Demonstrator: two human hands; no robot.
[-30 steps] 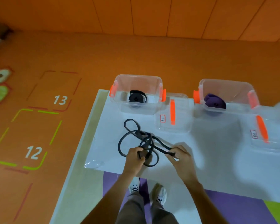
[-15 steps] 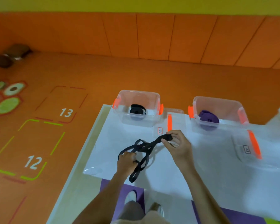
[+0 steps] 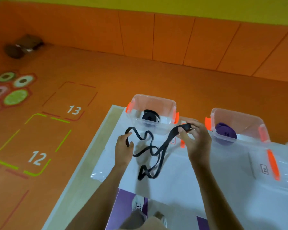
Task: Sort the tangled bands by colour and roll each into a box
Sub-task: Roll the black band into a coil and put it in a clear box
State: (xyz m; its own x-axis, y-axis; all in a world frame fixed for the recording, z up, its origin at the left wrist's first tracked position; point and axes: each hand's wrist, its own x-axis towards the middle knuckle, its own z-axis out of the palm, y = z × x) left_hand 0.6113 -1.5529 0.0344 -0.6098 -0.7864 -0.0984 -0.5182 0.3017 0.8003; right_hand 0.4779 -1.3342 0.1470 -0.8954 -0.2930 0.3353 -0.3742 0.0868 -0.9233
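A long black band [image 3: 163,147] hangs tangled in loops above the white table [image 3: 173,185]. My left hand [image 3: 123,147] grips one loop of it at the left. My right hand [image 3: 195,140] pinches the band's flat end, held higher at the right. Behind the hands stands a clear box with orange latches [image 3: 152,103] that holds a rolled black band [image 3: 150,115]. To its right a second clear box [image 3: 239,121] holds a rolled purple band [image 3: 225,131].
Two clear lids with orange clips lie flat on the table: one [image 3: 182,140] between the boxes, partly behind my right hand, one [image 3: 271,165] at the right. The table's left edge [image 3: 96,146] borders an orange floor with numbered squares. My shoes [image 3: 138,203] show below the front edge.
Both hands have lifted the black band off the table and drawn apart, so the tangle now hangs in loose open loops. The camera has tilted up.
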